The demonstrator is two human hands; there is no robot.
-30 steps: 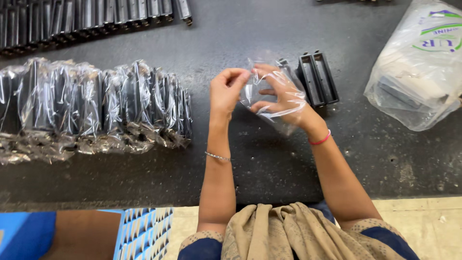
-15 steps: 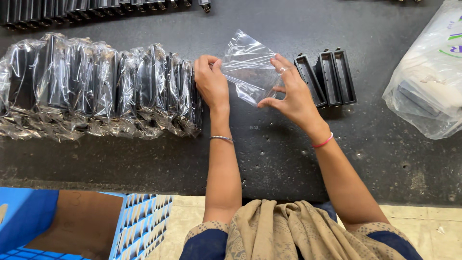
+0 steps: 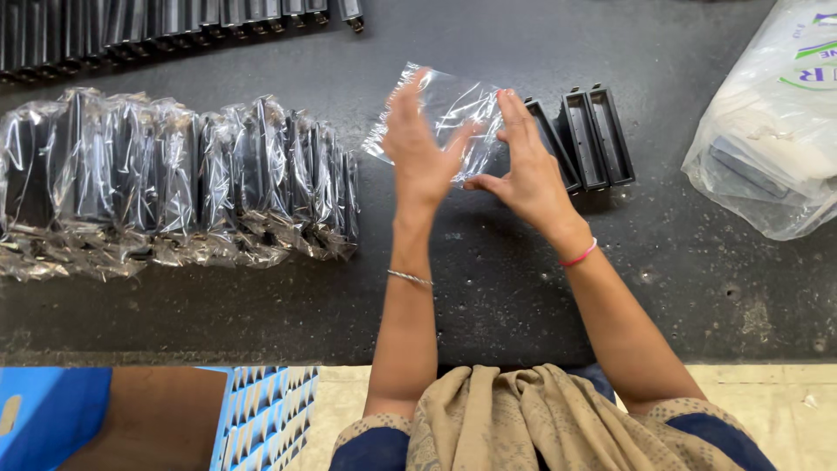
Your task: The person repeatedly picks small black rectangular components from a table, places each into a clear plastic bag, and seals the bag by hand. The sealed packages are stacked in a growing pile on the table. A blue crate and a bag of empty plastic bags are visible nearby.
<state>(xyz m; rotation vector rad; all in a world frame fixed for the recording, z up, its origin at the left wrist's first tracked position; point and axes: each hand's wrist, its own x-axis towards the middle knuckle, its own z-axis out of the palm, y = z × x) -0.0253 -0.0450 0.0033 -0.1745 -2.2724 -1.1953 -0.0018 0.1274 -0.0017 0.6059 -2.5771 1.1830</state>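
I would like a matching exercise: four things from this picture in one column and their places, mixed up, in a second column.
Things:
1. clear bag
2. bare black parts
3. wrapped parts
4. white sack

Places:
a. far right of the table
b. in a row on the left
c. between the left hand and the right hand
d. just right of the hands

Pairs: 1-c, 2-d, 3-b, 4-a

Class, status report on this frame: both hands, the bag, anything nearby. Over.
Left hand and right hand both grip small clear plastic bag. Bag raised, apparently empty. Bare black rectangular parts lie right; row of bagged parts lies left.
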